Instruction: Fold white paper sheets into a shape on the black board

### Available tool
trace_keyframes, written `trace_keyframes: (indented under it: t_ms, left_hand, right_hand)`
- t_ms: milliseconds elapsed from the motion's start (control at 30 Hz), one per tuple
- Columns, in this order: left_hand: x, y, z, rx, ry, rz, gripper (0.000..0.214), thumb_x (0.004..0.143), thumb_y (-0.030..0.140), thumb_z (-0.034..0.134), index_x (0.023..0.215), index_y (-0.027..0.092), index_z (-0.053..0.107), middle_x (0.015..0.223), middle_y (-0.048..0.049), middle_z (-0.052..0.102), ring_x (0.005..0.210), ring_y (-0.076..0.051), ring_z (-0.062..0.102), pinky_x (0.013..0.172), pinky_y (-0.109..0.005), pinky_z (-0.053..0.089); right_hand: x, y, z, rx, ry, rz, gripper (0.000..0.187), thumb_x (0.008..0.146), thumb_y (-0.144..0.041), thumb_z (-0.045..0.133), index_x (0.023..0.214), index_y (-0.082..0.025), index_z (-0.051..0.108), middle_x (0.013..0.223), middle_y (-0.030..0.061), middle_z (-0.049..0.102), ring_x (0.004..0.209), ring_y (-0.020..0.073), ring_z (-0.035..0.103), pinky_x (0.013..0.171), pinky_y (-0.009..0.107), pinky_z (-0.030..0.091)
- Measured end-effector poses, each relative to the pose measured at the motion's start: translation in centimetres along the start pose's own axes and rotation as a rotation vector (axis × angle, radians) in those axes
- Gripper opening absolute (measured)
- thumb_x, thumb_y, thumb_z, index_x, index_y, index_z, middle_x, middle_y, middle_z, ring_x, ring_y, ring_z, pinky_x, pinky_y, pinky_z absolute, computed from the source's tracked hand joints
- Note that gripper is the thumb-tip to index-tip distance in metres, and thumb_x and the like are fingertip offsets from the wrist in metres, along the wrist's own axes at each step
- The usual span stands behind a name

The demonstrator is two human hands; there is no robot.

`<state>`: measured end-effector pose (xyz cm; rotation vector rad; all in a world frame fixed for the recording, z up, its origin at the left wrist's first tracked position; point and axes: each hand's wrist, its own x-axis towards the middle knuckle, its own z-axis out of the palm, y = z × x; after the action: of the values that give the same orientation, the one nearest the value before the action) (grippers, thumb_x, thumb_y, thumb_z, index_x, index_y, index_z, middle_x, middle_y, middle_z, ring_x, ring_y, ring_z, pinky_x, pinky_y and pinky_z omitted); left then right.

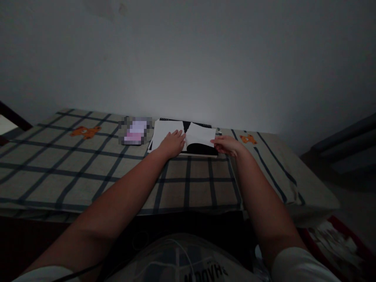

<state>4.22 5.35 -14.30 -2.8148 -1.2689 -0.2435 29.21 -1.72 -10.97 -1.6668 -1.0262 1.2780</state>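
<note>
A white sheet of paper (202, 135) curves up on the right, its near edge lifted off a black surface. My right hand (227, 145) pinches the right edge of this sheet between thumb and fingers. Fingers spread, my left hand (174, 144) lies on another white sheet (163, 133) to the left, its fingertips close to where the two sheets meet. Beneath both is a black notebook or pad (202, 149), with a row of small holes or binding along its far edge. I cannot tell whether the sheets are bound to it.
A checked tablecloth (126, 168) with orange bear figures (85, 132) covers the table. Left of the papers lies a phone-like object with a pixelated surface (135, 130). A bare wall (188, 58) rises behind the table. Something red and white (337, 239) shows below at right.
</note>
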Motion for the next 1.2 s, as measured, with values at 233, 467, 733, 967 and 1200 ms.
trace_keyframes:
  t_ms: [233,467,733,967,1200]
  left_hand:
    - [-0.13,0.13,-0.11,-0.003,-0.023,-0.009,0.055,0.100,0.033,0.024,0.148,0.009,0.034,0.158,-0.0163,0.028,0.145,-0.032,0.025,0.115,-0.053,0.024]
    - [-0.16,0.15,-0.05,-0.018,-0.040,-0.028,0.055,0.101,0.034,0.023,0.150,0.011,0.031,0.159,-0.0146,0.026,0.147,-0.030,0.023,0.116,-0.051,0.023]
    - [-0.14,0.37,-0.38,-0.003,-0.066,-0.031,0.056,0.100,0.032,0.023,0.150,0.009,0.031,0.159,-0.0151,0.024,0.147,-0.032,0.022,0.117,-0.052,0.022]
    - [-0.08,0.34,-0.34,-0.003,-0.072,-0.030,0.056,0.100,0.032,0.023,0.151,0.009,0.029,0.160,-0.0157,0.023,0.147,-0.032,0.020,0.116,-0.052,0.022]
    - [-0.15,0.41,-0.22,0.000,-0.049,-0.035,0.055,0.101,0.032,0.023,0.150,0.008,0.032,0.159,-0.0154,0.024,0.146,-0.032,0.022,0.116,-0.053,0.023]
  right_hand:
    - [-0.48,-0.62,0.32,-0.012,0.049,0.058,0.024,0.088,-0.025,0.062,0.067,-0.015,0.058,0.054,-0.0008,0.057,0.043,0.0056,0.050,0.040,0.015,0.039]
    - [-0.17,-0.22,0.13,-0.028,0.048,-0.013,0.021,0.087,-0.021,0.062,0.067,-0.015,0.059,0.051,-0.0013,0.056,0.042,0.0063,0.049,0.039,0.016,0.038]
    - [0.00,-0.07,0.20,-0.055,0.064,-0.009,0.027,0.089,-0.020,0.059,0.062,-0.016,0.057,0.049,-0.0008,0.055,0.042,0.0074,0.050,0.043,0.018,0.043]
    - [-0.25,-0.17,0.18,-0.067,0.064,-0.022,0.022,0.086,-0.016,0.061,0.064,-0.015,0.058,0.049,-0.0002,0.056,0.042,0.0075,0.050,0.043,0.018,0.043]
    - [-0.16,-0.20,-0.39,-0.012,0.055,-0.034,0.023,0.089,-0.016,0.056,0.065,-0.015,0.056,0.049,0.0000,0.056,0.041,0.0072,0.049,0.044,0.018,0.044]
